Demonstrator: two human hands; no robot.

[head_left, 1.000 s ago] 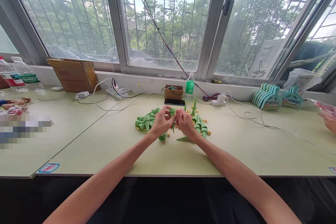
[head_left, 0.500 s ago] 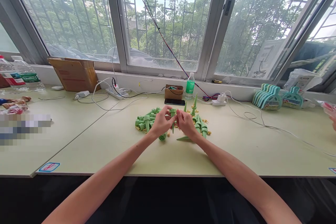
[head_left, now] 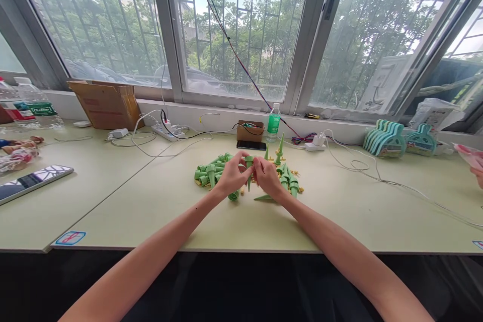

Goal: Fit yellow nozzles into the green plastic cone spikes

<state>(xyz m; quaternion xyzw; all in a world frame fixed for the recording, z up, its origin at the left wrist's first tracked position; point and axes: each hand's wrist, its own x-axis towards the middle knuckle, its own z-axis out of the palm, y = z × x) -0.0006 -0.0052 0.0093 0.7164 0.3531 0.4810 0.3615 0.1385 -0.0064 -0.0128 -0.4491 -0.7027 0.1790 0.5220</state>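
Note:
A green plastic watering spike [head_left: 249,161] hangs point down between my two hands, its wide collar uppermost. My left hand [head_left: 234,175] is closed around the collar, thumb in front and fingers behind. Against the spike's right side, my right hand [head_left: 266,176] pinches with bent fingers; whatever is between its fingertips is hidden. Left of the hands lies a pile of green spike parts [head_left: 211,173]. To the right are several spikes [head_left: 290,181] with small yellow pieces [head_left: 296,174] among them, and one spike [head_left: 279,150] stands point up.
Behind the hands are a black phone [head_left: 251,146], a small cardboard box [head_left: 249,132] and a water bottle [head_left: 273,122]. White cables [head_left: 350,166] cross the right side near teal fan-shaped items [head_left: 390,140]. A co-worker's hand [head_left: 477,173] holds a pink packet [head_left: 470,156] at the right edge.
My hands stay almost in place, with the spike still between them. At the far right, the co-worker's hand and pink packet have shifted slightly.

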